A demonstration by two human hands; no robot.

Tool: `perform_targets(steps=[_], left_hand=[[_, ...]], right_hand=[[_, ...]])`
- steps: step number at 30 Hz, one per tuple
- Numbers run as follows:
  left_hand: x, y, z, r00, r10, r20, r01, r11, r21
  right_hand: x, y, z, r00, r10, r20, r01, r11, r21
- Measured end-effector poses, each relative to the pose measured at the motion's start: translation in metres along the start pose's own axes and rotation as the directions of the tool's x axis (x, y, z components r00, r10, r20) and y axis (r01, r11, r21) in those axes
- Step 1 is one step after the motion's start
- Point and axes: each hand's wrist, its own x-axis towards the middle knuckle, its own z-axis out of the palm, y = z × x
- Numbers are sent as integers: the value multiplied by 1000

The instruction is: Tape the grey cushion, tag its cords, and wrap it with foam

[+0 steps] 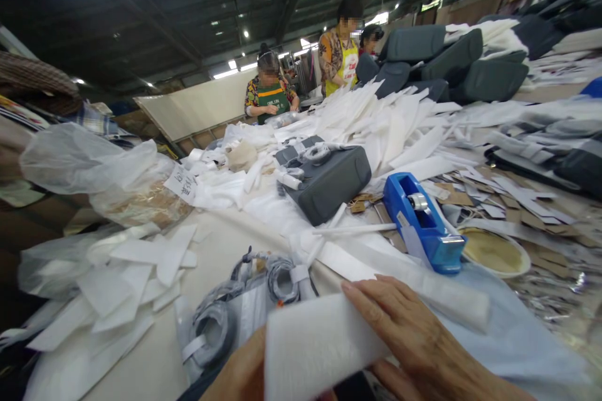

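Note:
A piece of white foam sheet [320, 341] is between my two hands at the bottom middle. My right hand [414, 338] has its fingers over the right edge of the sheet and its thumb side beneath. From the left, my left hand [242, 366] grips the sheet, most of its fingers hidden behind it. Just beyond lies a dark grey bag [251, 307], its coiled straps wrapped in clear plastic and bound with white foam strips. Something dark shows below the sheet, too covered to name.
A blue tape dispenser [423, 222] and a round dish [496, 250] stand at right. Another grey bag [329, 185] sits ahead. Foam pieces [126, 282] pile up at left, cardboard tags [527, 213] at right. Co-workers [273, 91] stand across the table.

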Motion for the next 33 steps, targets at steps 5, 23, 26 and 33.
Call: perform_targets(steps=[5,23,26,33], left_hand=[[7,-5,6,932,315,-181,-287,943,169],[-28,-35,-17,755,519,-401,-597,796,-93],[-21,-28,-11,780,555,-289,-610,776,-157],[2,-18,-12,786,552,-280,-579,815,-18]], right_hand=[[7,-6,19,962,264,-71,-256,961,106],[84,-84,57,831,122,542,-555,249,794],[83,-81,60,815,345,466,-579,518,630],[73,-59,52,806,385,449,-591,540,599]])
